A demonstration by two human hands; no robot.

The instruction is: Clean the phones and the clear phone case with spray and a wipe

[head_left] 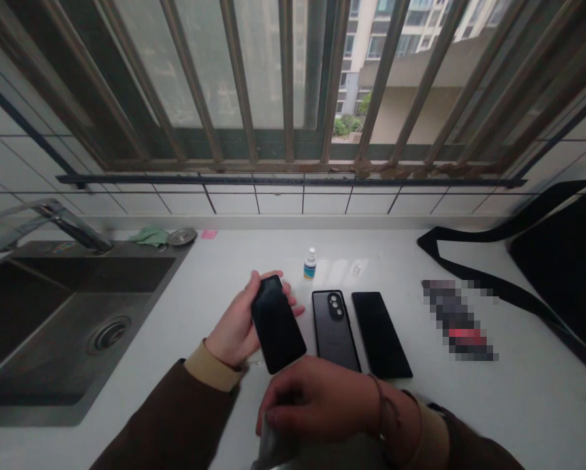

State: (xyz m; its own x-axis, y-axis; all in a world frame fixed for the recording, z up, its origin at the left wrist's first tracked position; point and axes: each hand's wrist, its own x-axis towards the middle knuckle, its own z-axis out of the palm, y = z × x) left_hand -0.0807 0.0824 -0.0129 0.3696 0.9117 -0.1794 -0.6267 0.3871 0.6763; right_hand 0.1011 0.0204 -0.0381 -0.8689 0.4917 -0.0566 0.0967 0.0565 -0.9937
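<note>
A smartphone (277, 326) with a dark screen lies face up in my left hand (241, 326), whose fingers curl around its far edge. Just below the phone's near end, my right hand (317, 398) is closed, its thumb and fingers pinching a grey, cloth-like piece (273, 447). The lower part of that piece runs out of the picture, so its kind is unclear. Right of the held phone lies a dark phone case (334, 333) with a camera cutout, partly hidden by my right hand. Beside it rests a flat black slab (381, 334) resembling a phone.
A small white bottle (309, 264) stands upright on the white counter (238, 251). To the left are a sink (77, 313), a faucet (72, 225), a green cloth (150, 236) and a metal drain lid (182, 236). A pixelated item (462, 320) and a black strap (488, 277) lie right.
</note>
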